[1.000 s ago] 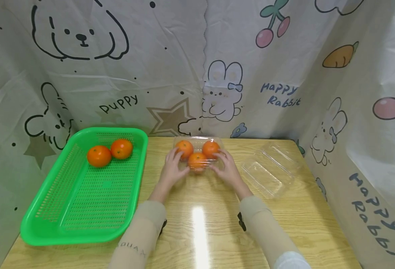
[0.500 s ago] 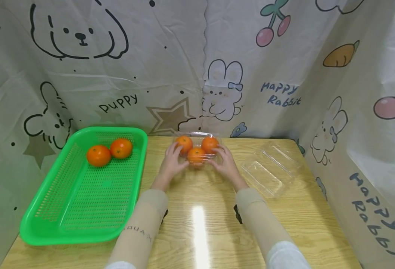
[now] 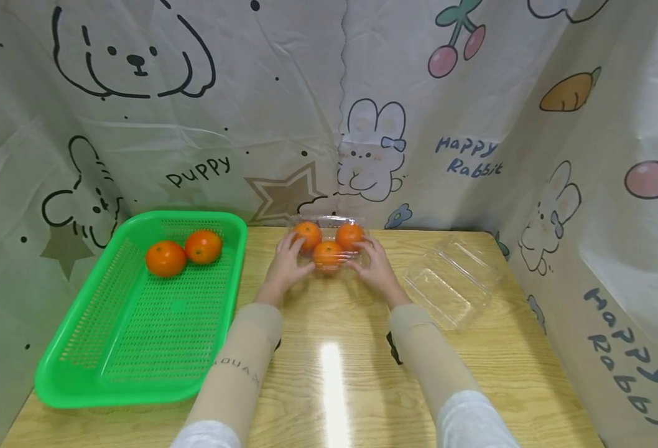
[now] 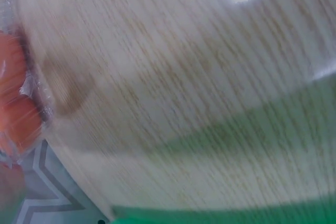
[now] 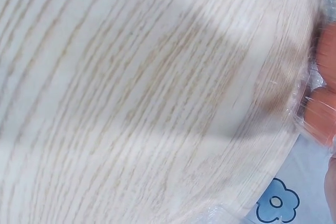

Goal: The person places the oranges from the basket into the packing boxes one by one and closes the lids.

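A clear plastic fruit box (image 3: pixel 331 220) with three oranges (image 3: pixel 328 255) in it is near the table's back edge. My left hand (image 3: pixel 285 269) grips its left end, fingers over the side and thumb at the front. The right hand (image 3: pixel 376 269) holds the opposite end in much the same way. In the left wrist view, oranges (image 4: pixel 20 121) show through the plastic at the left edge, with part of the left hand (image 4: pixel 9 190) below. Oranges (image 5: pixel 321 114) also appear at the right edge of the right wrist view, above a sliver of the right hand (image 5: pixel 331 184).
On the left stands a green plastic basket (image 3: pixel 234 298) with two oranges (image 3: pixel 165 259) at its far end. Another clear plastic box (image 3: pixel 446 286) lies on the wooden table (image 3: pixel 362 398) to the right. A printed cloth (image 3: pixel 284 124) hangs around the back and sides.
Both hands have moved the box of oranges a short way back, toward the cloth. The basket and the other clear box have stayed in place.
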### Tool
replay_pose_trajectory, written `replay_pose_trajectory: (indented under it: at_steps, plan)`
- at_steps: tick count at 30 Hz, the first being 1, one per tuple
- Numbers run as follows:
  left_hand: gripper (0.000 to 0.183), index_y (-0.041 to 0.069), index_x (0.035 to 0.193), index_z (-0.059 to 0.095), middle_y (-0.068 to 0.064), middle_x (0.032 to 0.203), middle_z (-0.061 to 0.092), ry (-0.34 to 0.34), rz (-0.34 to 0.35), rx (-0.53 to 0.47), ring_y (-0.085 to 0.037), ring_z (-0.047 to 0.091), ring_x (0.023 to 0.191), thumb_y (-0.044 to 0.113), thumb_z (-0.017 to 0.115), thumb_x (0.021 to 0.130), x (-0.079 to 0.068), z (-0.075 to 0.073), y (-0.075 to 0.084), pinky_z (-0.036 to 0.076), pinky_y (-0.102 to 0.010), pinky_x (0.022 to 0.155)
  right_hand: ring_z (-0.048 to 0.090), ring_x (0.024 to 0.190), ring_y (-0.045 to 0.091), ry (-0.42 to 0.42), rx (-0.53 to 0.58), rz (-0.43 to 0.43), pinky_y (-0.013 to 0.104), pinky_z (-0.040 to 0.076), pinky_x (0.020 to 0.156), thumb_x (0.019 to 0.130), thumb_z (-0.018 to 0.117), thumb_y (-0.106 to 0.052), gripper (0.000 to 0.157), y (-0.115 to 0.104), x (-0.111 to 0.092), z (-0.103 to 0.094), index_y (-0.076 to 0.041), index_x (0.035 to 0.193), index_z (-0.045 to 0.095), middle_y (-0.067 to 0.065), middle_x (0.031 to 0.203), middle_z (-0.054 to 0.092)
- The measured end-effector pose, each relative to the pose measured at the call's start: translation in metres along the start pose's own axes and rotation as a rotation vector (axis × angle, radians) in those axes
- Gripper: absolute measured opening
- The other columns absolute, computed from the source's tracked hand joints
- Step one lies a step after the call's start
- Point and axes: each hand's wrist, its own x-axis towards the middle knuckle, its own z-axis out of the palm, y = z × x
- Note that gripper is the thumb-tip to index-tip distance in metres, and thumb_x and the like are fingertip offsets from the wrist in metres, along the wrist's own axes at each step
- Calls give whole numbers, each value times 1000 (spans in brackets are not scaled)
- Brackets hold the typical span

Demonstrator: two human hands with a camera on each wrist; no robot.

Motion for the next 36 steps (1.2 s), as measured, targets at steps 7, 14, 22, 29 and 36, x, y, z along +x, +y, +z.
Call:
replay_pose_trajectory:
  at_steps: [7,14,22,29,36]
  plan:
    - [66,10,138,37,-12,148,18,-12,-16,9,-34,12,136,31,63,80,5,0,-1,29,-55,101,22,134,32,-20,4,12,51,21,107,80,69,-24,48,0,5,-1,-10,123,52,12,145,28]
    - [67,10,138,37,-13,149,17,-29,-25,-3,-33,11,137,32,62,80,9,-2,-2,26,-54,103,24,134,31,-29,6,20,49,21,107,81,68,-22,48,1,11,0,-9,124,51,11,146,27]
    - [68,10,139,35,-14,149,16,-75,-33,37,-32,11,137,31,62,81,15,-9,0,28,-53,103,26,134,30,-45,-18,13,45,22,108,82,67,-26,52,0,16,0,-7,126,48,10,146,27]
    - [67,9,139,35,-15,148,17,-92,-32,51,-33,11,137,30,61,82,16,-12,1,29,-53,102,28,132,30,-51,-18,13,44,24,107,82,66,-25,52,-1,17,0,-7,127,48,11,145,27]
    - [67,9,139,35,-14,148,18,-90,-20,56,-33,11,137,31,62,82,17,-11,-1,29,-52,103,26,133,31,-53,-25,19,43,23,108,82,65,-26,54,-2,16,0,-7,128,47,11,146,26]
